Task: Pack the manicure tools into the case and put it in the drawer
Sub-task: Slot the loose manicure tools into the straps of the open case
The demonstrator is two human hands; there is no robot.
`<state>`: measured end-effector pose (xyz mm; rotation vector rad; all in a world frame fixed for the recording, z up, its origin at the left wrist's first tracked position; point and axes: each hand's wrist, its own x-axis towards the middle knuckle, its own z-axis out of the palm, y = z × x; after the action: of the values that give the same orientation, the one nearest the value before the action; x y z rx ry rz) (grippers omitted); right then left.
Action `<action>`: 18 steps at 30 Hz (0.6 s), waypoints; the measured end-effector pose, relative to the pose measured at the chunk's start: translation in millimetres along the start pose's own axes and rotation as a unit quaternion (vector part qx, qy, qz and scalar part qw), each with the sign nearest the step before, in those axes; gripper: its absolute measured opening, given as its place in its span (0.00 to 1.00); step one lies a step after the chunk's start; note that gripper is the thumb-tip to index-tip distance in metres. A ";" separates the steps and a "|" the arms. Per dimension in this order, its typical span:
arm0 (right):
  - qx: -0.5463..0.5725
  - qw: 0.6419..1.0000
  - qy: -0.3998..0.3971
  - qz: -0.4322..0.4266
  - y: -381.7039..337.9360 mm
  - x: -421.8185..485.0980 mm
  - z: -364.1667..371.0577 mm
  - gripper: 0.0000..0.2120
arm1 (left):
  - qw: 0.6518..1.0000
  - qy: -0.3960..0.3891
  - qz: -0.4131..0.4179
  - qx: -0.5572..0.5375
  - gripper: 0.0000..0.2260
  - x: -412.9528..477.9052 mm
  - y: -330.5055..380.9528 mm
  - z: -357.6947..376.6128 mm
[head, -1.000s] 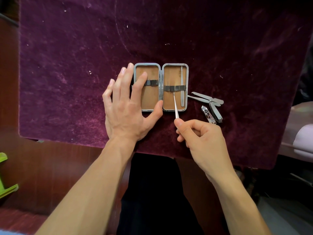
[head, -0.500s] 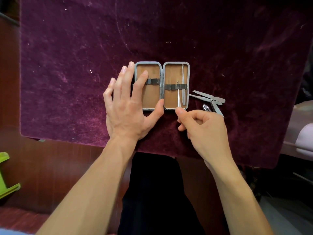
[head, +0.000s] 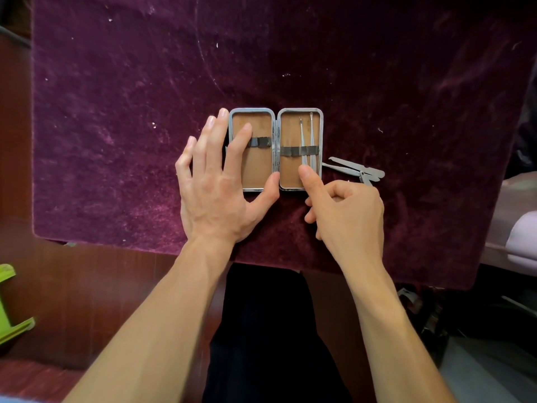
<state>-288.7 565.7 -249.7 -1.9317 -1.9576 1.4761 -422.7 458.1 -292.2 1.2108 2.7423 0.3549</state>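
The thin tool that the right hand was feeding in one second ago now sits under the elastic strap of the case, parallel to the second thin tool just beside it. So, I judge, two pieces are packed and this step is almost finished; the folded tools lying beyond the right hand, outside the case, are not yet packed, and no drawer is in view.

The left hand lies flat and spread on the cloth; its index finger presses on the left half of the case, and its thumb touches the near edge by the hinge. It holds the case steady.

The right hand is loosely curled, holding nothing. Only its thumb is stretched out, and the tip rests on the near ends of the two thin tools, as if pushing them home.
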 end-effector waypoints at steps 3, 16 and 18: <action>0.009 1.000 -0.010 -0.010 2.4 -1.0 -2.3 0.28 | 1.000 0.001 0.002 0.001 0.32 0.3 -0.3 0.6; 0.013 1.000 0.002 -0.020 1.7 -0.5 -0.1 0.26 | 1.000 -0.002 0.002 0.006 0.33 0.2 -0.7 0.7; 0.013 1.000 0.004 -0.015 1.8 0.2 0.2 0.27 | 1.000 -0.002 0.003 0.002 0.32 0.3 -0.7 0.5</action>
<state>-287.5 565.4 -251.0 -1.8863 -1.9460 1.4755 -423.3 457.9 -292.9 1.2193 2.7390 0.3468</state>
